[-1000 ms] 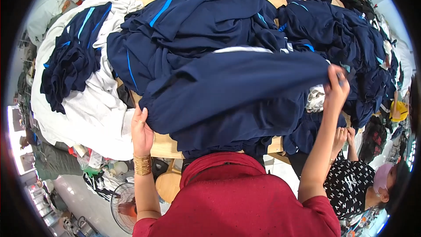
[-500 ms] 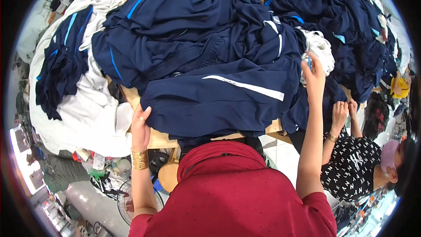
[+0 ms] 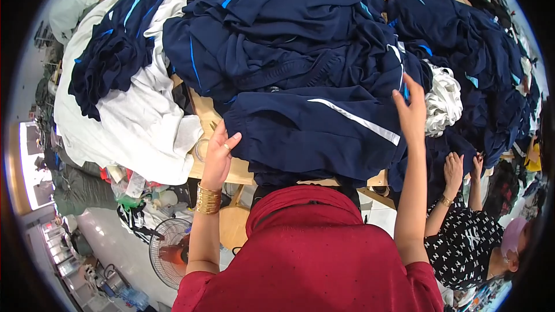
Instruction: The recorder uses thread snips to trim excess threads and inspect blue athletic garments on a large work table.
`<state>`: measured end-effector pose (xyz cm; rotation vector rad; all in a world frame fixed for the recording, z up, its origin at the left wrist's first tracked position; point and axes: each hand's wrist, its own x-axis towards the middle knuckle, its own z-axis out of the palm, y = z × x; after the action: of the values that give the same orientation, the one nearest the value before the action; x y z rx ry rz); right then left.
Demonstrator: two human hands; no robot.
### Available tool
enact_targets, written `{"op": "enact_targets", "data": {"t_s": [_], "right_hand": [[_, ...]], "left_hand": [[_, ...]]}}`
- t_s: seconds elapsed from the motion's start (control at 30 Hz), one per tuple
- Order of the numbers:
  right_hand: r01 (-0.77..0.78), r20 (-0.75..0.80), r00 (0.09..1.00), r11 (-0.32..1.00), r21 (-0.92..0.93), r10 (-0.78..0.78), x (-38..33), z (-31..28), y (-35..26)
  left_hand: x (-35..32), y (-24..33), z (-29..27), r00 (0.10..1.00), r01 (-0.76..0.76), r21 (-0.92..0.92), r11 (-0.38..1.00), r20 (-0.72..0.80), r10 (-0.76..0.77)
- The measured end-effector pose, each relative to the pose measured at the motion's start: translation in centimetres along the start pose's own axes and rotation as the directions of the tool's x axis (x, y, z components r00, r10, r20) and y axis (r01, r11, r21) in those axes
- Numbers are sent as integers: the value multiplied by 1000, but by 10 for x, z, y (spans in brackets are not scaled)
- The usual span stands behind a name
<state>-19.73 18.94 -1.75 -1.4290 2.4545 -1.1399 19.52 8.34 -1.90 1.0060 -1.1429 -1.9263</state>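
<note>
A navy garment (image 3: 300, 133) with a tapering white stripe lies spread in front of me, its left end gathered. At that end is my left hand (image 3: 215, 159), open, thumb touching the fabric and fingers beside the edge. My right hand (image 3: 412, 117) is raised at the garment's right end, thumb and fingers closed around a slim blue-handled tool (image 3: 406, 90), which looks like thread snips; the rest of it is hidden. Behind the garment rises a large heap of navy clothes (image 3: 277, 29) with blue and white stripes.
White strips lie in a bundle (image 3: 444, 101) right of my right hand. White cloth (image 3: 144, 133) covers the left side, with a bunched navy piece (image 3: 115, 69) on it. A co-worker's hands (image 3: 454, 170) touch navy fabric at right. A fan (image 3: 170, 251) stands below left.
The scene has shifted rightward in view. My right hand has come off the white bundle, leftward, to the garment's right end. My left hand's thumb now stretches farther over the garment's left edge.
</note>
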Motion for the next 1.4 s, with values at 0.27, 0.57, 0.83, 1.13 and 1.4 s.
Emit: {"op": "enact_targets", "data": {"t_s": [0.27,0.57,0.83,1.13,1.4], "right_hand": [[-299,656,726,763,573,-207,-100,28,-142],[-113,608,648,733,671,-458,-60,-54,-146],[-98,645,683,832,546,-343,-84,-72,-54],[-569,139,800,666,482,583,-138,-40,56],[-629,290,766,574,524,574,-124,-23,57]], "left_hand": [[-31,29,94,875,72,319,945,434,-213],[-3,59,140,799,-468,581,666,600,39],[29,31,156,725,-355,683,639,633,-273],[27,26,139,831,-163,631,759,502,-239],[26,28,141,814,-187,666,722,517,-265]]}}
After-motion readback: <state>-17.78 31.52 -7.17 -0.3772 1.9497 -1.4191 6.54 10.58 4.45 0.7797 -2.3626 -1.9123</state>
